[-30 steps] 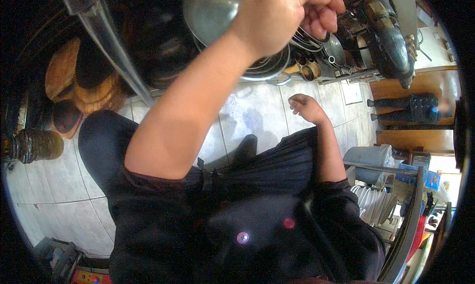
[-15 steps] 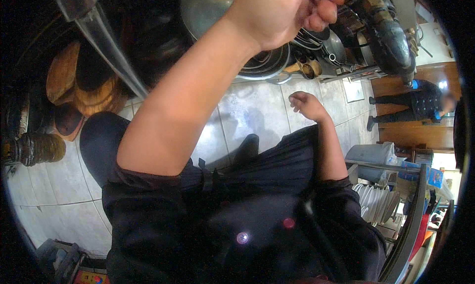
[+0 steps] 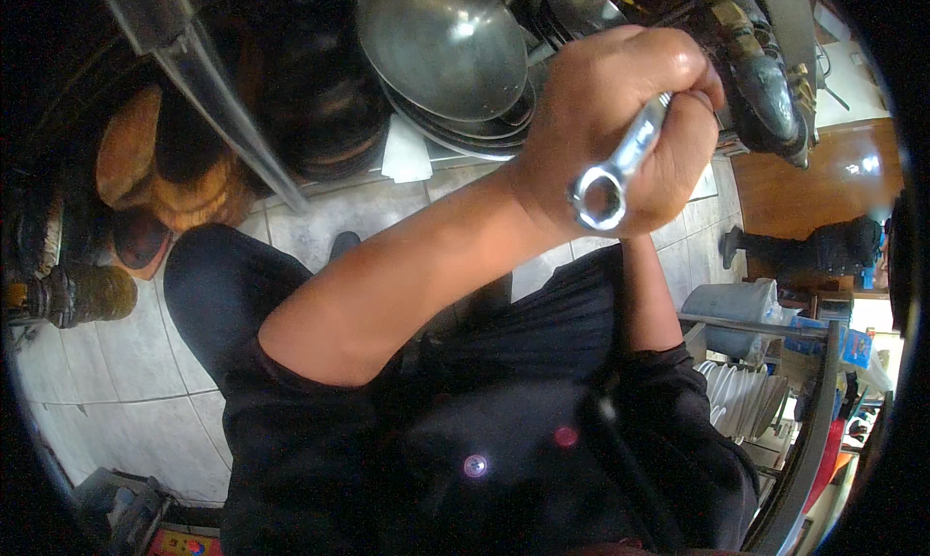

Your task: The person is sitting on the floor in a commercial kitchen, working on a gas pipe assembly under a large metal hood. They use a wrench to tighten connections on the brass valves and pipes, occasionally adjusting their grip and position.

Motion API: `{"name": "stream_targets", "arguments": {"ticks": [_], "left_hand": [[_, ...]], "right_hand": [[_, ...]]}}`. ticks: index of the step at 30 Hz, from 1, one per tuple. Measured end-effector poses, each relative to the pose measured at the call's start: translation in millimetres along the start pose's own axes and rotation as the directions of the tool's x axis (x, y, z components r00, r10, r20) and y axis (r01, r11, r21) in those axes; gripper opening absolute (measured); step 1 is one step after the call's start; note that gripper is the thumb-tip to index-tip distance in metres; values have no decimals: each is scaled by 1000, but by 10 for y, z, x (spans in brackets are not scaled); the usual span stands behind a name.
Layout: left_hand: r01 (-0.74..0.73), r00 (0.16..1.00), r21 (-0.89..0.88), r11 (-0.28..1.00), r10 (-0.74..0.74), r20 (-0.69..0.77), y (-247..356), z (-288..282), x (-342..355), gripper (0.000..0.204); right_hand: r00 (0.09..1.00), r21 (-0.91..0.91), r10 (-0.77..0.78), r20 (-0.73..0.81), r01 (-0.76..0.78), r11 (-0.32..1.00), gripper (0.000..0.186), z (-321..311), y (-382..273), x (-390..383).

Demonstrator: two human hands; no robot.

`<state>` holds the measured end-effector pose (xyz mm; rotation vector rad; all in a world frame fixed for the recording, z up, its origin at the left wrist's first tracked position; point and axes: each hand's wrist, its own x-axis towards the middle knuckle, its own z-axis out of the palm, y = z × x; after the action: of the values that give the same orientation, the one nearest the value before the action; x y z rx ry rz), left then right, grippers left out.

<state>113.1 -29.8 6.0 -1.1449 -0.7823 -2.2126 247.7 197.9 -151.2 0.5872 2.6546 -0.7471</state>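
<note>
My left hand (image 3: 625, 120) is raised at the upper middle, its fingers wrapped round a shiny steel wrench (image 3: 636, 149). The wrench's ring end sticks out below the fist, and its other end is hidden by the hand. Just right of the fist is a dark, worn metal pipe fitting (image 3: 760, 86) with brass-coloured parts; a gap shows between them. My right forearm (image 3: 651, 294) rises from the lower right. The right hand itself is covered by my left hand, so its fingers do not show.
Large metal pans (image 3: 441, 47) are stacked on a shelf beyond my arm. Wooden boards or blocks (image 3: 194, 193) stand at left beside a metal leg (image 3: 218, 101). A rack with white plates (image 3: 741, 396) is at my right. Another person (image 3: 809, 249) stands at far right.
My left hand has come down and right from the top edge, bringing the wrench into sight. My right hand, visible before, is now covered. The other person has shifted.
</note>
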Motion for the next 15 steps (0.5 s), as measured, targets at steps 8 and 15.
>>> {"name": "stream_targets", "arguments": {"ticks": [8,15], "left_hand": [[15,921,205,979,-94,378,22,-374,253,27],[340,606,642,687,-682,409,463,-1322,485,59]], "right_hand": [[995,283,-54,83,28,959,30,258,-223,203],[911,-13,-405,77,408,913,35,854,-1201,623]]}}
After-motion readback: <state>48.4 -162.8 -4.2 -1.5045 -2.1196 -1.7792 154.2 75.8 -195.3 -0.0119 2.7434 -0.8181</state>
